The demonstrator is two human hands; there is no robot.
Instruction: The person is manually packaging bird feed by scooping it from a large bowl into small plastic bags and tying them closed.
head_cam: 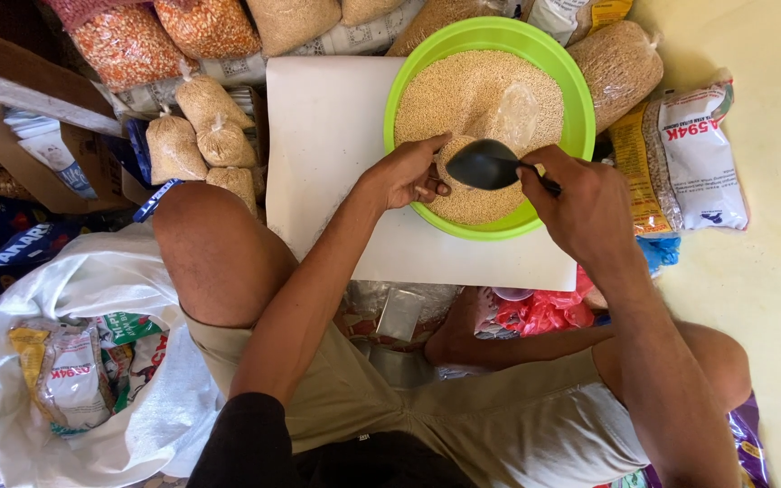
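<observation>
Holding a black scoop [485, 165] by its handle, the right hand [585, 210] has its fingers closed tight around the grip, so the bowl of the scoop stays level over the grain. The left hand [409, 172] rests on the near rim of the green bowl [578, 99], and its fingers are pinched on the mouth of a small clear plastic bag [465, 185]; this keeps the bag open under the tip of the scoop. The bag lies inside the bowl, on the heap of pale yellow grain [463, 90], so any grain that falls goes back into the bowl and not on the floor.

The bowl stands on a white board [327, 136], and it reaches over the right far corner of that board. The left half of the board is bare and gives room for setting things down. Along the left edge of the board lie small filled bags of grain [201, 136], tied at the top, close to the person's left knee [205, 235]. Larger bags of orange and brown seed [169, 32] crowd the far edge. Printed packets [693, 154] lie just beside the bowl on the right, so the right arm has little side room there. A white sack [83, 361] with more packets sits at the left, on the floor.
</observation>
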